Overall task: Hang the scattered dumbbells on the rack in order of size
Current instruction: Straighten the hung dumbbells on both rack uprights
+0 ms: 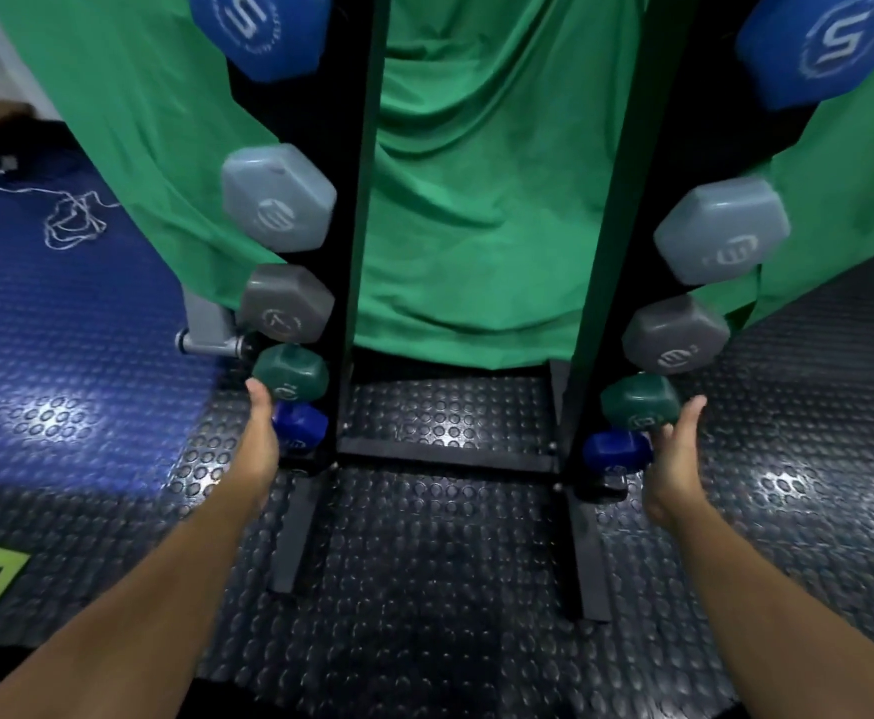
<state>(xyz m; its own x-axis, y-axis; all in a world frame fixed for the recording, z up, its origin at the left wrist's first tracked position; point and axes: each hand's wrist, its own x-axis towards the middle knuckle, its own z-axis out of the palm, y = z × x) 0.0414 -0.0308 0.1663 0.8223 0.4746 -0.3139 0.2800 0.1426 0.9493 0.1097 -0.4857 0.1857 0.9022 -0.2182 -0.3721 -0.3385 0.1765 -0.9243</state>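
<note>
A black rack [353, 241] holds dumbbells on both uprights, large at the top and small at the bottom: big blue [263, 28], light grey [279, 199], dark grey [289, 303], then a small dark blue one [302, 425] lowest. My left hand [261, 438] reaches in beside the left green dumbbell [292, 373]; its thumb lies on the head's edge and its fingers are hidden behind. On the other upright my right hand [676, 459] curls its fingers at the right green dumbbell [637, 404], thumb pointing up.
A green cloth [466, 210] hangs behind the rack. The floor is black studded rubber [424, 589], with a blue mat [61, 313] and a white cord [69, 225] at left. A grey metal bracket [209, 329] sticks out beside the left upright.
</note>
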